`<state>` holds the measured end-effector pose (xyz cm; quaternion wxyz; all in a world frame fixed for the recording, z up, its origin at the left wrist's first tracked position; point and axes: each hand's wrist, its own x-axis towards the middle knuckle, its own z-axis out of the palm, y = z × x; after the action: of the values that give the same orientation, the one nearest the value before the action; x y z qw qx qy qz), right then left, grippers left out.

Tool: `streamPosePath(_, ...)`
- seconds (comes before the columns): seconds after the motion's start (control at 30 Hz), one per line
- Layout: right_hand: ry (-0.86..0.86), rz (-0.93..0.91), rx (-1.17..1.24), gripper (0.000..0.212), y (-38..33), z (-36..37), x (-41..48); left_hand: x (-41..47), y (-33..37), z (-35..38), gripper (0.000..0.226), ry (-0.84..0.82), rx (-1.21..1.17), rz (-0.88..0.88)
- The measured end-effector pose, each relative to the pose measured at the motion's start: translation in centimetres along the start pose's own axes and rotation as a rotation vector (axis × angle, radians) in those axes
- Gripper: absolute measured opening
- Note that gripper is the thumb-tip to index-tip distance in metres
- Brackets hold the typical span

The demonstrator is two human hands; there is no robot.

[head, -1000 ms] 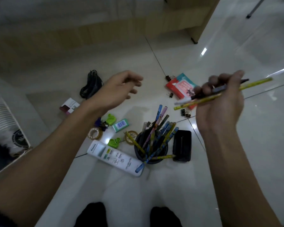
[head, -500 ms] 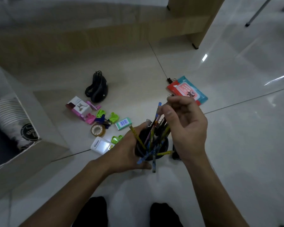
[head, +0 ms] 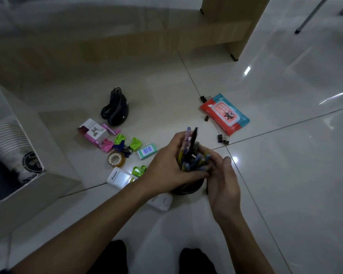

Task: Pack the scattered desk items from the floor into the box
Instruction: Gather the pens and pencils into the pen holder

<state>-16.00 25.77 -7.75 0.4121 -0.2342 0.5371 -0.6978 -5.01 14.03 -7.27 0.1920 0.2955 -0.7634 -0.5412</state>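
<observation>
Gripping a black pen cup [head: 187, 188] on the floor [head: 285, 175], I see both hands bunching the pens [head: 190, 155] in it. Left hand [head: 166, 167] wraps the pens from the left, fingers closed on them; right hand [head: 222, 182] cups the right side, fingers curled against the tips. Box [head: 18, 184] sits at the floor's left edge, open. Tape roll [head: 116, 159], green clips [head: 136, 143], white remote [head: 120, 177] and wipes pack [head: 225, 114] lie loose beyond the cup.

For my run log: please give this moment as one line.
left hand: gathers pens | right hand: steadies pen cup | box: left
</observation>
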Motion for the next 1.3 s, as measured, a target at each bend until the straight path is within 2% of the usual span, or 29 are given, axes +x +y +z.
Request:
streamPosePath(0.13,0.142,-0.092,-0.094,0.039,-0.1,-0.2,0.8,1.3,0.5,0.9,0.041,0.160,-0.111,-0.165)
streamPosePath(0.2,0.130,-0.118,-0.191,0.035,-0.2,-0.3,0.9,1.6,0.4,0.7,0.032,0.110,-0.172,-0.203)
streamPosePath(0.3,0.048,-0.165,-0.287,0.043,-0.7,-0.3,1.0,0.9,-0.3,0.4,0.046,-0.109,-0.092,-0.194)
streamPosePath(0.47,-0.157,-0.284,-0.521,0.076,-1.6,0.9,1.9,0.3,-1.0,0.0,0.089,-0.202,-0.128,-0.132)
streamPosePath(0.53,-0.160,-0.353,-0.671,0.068,-1.5,1.9,2.6,0.2,-1.5,-0.2,0.098,-0.222,-0.098,-0.093)
streamPosePath(0.63,-0.088,-0.424,-0.784,0.036,-1.2,3.0,3.6,-0.4,-2.2,-0.3,0.111,-0.222,-0.023,-0.082)
streamPosePath(0.7,-0.079,-0.418,-0.750,0.038,-0.9,3.1,3.6,-1.2,-2.6,-0.3,0.119,-0.215,0.025,-0.065)
streamPosePath(0.8,-0.118,-0.294,-0.450,0.068,-0.5,2.7,2.5,-2.3,-2.8,-0.2,0.111,-0.150,0.071,-0.029)
streamPosePath(0.87,-0.157,-0.239,-0.332,0.077,-0.5,1.5,1.9,-2.8,-2.4,-0.2,0.100,-0.095,0.121,-0.008)
streamPosePath(1.0,-0.296,-0.109,-0.463,0.078,-2.4,-0.5,1.9,-2.6,-1.3,-1.0,0.091,0.061,-0.007,-0.034)
streamPosePath(1.13,-0.479,-0.026,-0.656,0.097,-4.0,3.0,2.7,-2.5,1.2,-3.9,0.091,0.169,0.044,0.002)
streamPosePath(1.2,-0.489,-0.056,-0.704,0.099,-4.4,6.0,3.5,-2.9,2.3,-5.9,0.087,0.242,0.088,0.040)
streamPosePath(1.3,-0.514,-0.180,-0.781,0.089,-5.1,10.7,5.0,-4.5,3.0,-9.4,0.097,0.289,0.018,0.077)
